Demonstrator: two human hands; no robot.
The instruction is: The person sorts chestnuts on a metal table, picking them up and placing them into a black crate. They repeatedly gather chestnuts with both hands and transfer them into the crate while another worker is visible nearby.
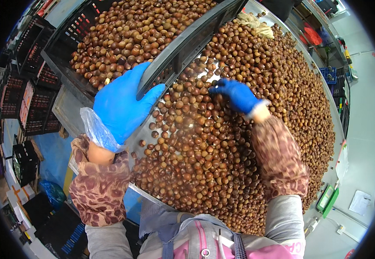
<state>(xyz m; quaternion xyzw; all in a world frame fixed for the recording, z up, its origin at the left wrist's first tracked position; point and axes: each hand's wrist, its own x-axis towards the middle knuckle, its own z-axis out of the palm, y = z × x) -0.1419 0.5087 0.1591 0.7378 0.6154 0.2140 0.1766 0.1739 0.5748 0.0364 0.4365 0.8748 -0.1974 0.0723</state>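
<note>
My left hand (pixel 122 100), in a blue disposable glove, grips the rim of a black plastic crate (pixel 203 30), thumb on the near side and fingers on the inner side. Inside the crate lies a deep heap of round brown nuts in their shells (pixel 135 35). My right hand (pixel 234 94), in a darker blue glove, reaches down among loose nuts (pixel 203 139) spread over a metal-topped table (pixel 139 142). It is blurred, its fingers point left and touch the nuts; whether any are held is hidden. Bare metal shows just beyond its fingertips.
A pale cloth glove (pixel 255 24) lies on the nuts at the far side. Stacked black crates (pixel 40 106) stand on the blue floor (pixel 51 155) to the left. A green-framed device (pixel 327 199) is at the right by the wall (pixel 365 129).
</note>
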